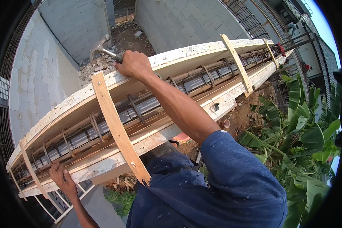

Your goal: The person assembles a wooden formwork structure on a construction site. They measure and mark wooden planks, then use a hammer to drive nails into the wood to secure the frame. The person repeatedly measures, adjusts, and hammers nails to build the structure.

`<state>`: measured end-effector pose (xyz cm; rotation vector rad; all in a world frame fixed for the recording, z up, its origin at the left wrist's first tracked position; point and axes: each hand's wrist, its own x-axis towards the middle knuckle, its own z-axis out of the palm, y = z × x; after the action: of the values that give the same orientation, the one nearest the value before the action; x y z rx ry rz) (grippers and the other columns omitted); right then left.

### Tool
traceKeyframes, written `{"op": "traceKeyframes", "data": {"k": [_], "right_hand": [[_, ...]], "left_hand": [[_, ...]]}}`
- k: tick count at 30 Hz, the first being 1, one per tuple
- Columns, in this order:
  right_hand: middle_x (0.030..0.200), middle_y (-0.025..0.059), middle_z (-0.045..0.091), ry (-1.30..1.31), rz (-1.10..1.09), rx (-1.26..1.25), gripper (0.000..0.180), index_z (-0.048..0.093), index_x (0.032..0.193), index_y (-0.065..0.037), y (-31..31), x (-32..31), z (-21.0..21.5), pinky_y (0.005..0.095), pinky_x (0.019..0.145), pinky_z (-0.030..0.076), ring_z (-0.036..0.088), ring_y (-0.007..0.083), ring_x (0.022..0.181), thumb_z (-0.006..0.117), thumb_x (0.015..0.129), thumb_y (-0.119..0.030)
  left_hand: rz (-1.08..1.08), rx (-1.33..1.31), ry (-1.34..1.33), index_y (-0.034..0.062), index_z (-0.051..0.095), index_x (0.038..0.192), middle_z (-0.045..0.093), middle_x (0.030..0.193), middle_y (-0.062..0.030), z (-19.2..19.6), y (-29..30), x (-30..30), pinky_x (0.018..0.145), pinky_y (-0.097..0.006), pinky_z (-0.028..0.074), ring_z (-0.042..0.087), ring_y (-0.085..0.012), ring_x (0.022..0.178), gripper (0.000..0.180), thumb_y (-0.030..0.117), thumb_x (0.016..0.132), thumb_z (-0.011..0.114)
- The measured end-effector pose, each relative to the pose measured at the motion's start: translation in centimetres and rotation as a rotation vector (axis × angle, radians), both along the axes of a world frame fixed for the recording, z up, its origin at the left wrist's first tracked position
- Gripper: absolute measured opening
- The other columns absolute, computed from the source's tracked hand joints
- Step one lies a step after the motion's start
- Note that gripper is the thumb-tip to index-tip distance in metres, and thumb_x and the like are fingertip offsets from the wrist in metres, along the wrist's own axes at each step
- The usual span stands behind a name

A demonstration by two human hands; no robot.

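Note:
In my right hand (135,65) is a claw hammer (100,46), held by its dark grip above the far formwork board (178,54). The hammer's metal head points left, beyond that board. My left hand (63,179) grips the edge of the near formwork board (112,162) at lower left, fingers over the top. Between the two boards runs a rusty rebar cage (135,108) with several bent stirrups. A wooden cross strip (117,127), nailed over both boards, lies between my hands; its near end is splintered.
Further cross strips (236,64) span the formwork. Grey block walls (190,22) rise beyond it, with rubble (100,62) below. A white metal frame (66,209) stands under the left end. Banana plants (296,125) grow at right, and a person in red (307,67) is far off.

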<state>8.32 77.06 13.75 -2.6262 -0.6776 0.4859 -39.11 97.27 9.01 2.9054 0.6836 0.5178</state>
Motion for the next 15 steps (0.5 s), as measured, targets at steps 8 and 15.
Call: {"op": "traceKeyframes", "data": {"k": [8,15], "right_hand": [[0.065,0.0118,0.067,-0.112,-0.002,0.149,0.042,0.073,0.090,-0.006,-11.0,4.2,4.7,0.0452,0.068,0.052,0.068,0.0302,0.069,0.067,0.090,-0.047],[0.059,0.0028,0.055,-0.170,-0.363,0.166,0.032,0.069,0.085,0.000,-28.1,4.6,4.0,0.0344,0.054,0.038,0.048,0.0127,0.056,0.072,0.086,-0.031]], "left_hand": [[0.119,-0.041,0.029,0.0067,0.055,0.137,0.041,0.146,-0.0195,0.9,-0.9,0.6,0.115,-0.050,0.023,0.035,-0.0373,0.138,0.044,0.018,0.095,0.051],[0.108,0.104,0.035,0.0072,0.054,0.139,0.043,0.147,-0.0190,0.5,-0.7,1.3,0.117,-0.052,0.020,0.033,-0.0380,0.140,0.045,0.021,0.096,0.048]]}}
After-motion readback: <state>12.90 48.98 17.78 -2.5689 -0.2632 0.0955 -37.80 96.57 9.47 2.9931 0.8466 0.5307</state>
